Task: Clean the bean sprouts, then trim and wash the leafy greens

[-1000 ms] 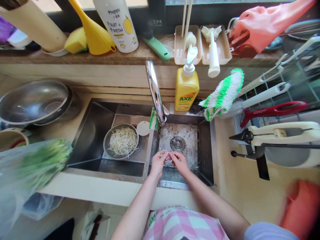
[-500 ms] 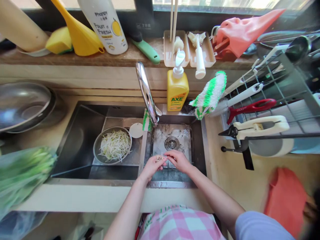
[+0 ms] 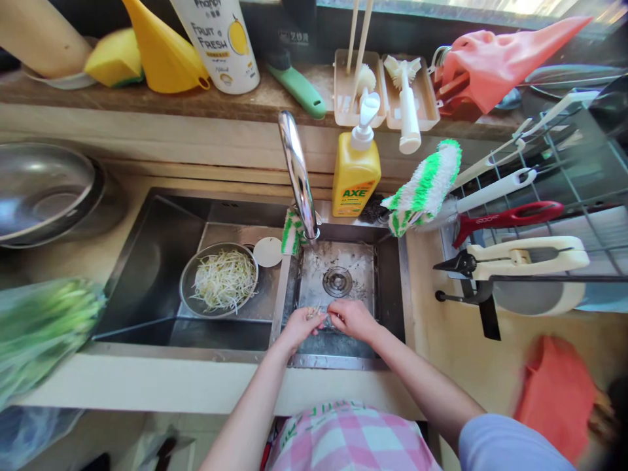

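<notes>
Over the front of the small right sink basin [image 3: 390, 288], my left hand [image 3: 300, 327] is closed around a few bean sprouts [image 3: 314, 311], whose pale ends poke out past the fingers. Close beside it, my right hand [image 3: 354, 319] has its thumb and fingertips pinched together near the left fingertips; what lies in that pinch is too small to make out. Loose bits stick to the basin floor around the drain [image 3: 337, 282]. In the larger left basin [image 3: 147, 261] stands a round metal bowl [image 3: 184, 294] heaped with white bean sprouts [image 3: 223, 278].
The chrome faucet [image 3: 297, 173] arches over the divider, with a green-striped cloth [image 3: 290, 234] behind it. A yellow soap bottle [image 3: 356, 173] stands behind the right basin. To the right is a wire rack [image 3: 564, 157] with scissors [image 3: 532, 257]. Bagged green vegetables [image 3: 53, 327] lie left.
My right hand has drawn slightly rightward, opening a small gap from the left fingertips. My left hand stays nearly in place. The view has tilted a little.
</notes>
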Available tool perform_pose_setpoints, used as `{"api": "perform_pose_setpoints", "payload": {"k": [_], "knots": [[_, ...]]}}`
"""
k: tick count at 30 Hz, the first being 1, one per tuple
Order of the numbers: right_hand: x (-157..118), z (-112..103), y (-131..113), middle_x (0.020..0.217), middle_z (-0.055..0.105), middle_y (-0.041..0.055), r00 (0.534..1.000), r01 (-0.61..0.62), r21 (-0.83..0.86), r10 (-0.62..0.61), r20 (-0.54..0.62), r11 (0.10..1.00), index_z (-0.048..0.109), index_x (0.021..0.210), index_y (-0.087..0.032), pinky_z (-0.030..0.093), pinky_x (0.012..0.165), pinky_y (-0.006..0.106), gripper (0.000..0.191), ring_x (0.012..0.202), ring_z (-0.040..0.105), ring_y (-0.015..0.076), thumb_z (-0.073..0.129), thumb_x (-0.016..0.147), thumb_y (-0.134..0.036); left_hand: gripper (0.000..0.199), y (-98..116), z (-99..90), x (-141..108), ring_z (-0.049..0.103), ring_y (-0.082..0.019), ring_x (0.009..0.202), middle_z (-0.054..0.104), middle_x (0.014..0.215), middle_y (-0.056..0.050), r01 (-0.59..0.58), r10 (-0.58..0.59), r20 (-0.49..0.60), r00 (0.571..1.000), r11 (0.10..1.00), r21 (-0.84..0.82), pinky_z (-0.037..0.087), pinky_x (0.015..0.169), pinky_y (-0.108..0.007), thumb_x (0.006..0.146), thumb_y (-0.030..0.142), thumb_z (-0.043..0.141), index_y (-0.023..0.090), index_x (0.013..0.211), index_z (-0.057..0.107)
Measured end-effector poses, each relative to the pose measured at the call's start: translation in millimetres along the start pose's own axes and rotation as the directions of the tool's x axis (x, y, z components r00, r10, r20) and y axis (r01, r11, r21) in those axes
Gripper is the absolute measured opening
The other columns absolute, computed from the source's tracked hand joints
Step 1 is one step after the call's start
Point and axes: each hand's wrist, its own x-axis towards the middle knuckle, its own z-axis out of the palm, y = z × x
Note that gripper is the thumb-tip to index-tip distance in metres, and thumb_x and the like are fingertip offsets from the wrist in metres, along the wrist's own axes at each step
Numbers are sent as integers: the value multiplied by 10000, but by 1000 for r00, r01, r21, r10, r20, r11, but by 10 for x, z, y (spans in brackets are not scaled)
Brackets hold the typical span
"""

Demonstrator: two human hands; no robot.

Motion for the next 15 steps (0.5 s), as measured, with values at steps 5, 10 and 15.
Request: {"api": "perform_pose_setpoints", "payload": {"k": [5,10,15], "knots": [[305,135,381,830,677,103,862,-480,-138,495,106,866,672,868,-171,412,671,254,184,815,618,217,582,771,-299,397,-41,60,59,487,-66,451,603,608,-1,18,-29,-75,997,989,-146,252,421,-177,600,482,675,136,730,531],[822,-150,1090,1041,628,161,679,-734,-136,716,-159,666,492,1213,-124,436,750,272,359,951,598,214,340,900,-212,390,-25,38,-1,564,-87,580,646,743,-23,-47,14,-111,994,952,-303,343,504,-179,628,453,676,152,807,505],[1178,-319,1461,1037,627,190,522,-852,-55,839,-152,520,552,1123,-66,461,718,269,351,952,610,223,316,866,-98,363,-16,7,-92,559,-83,596,637,728,-11,-81,35,-145,989,943,-323,348,519,-178,655,437,665,156,819,505]]}}
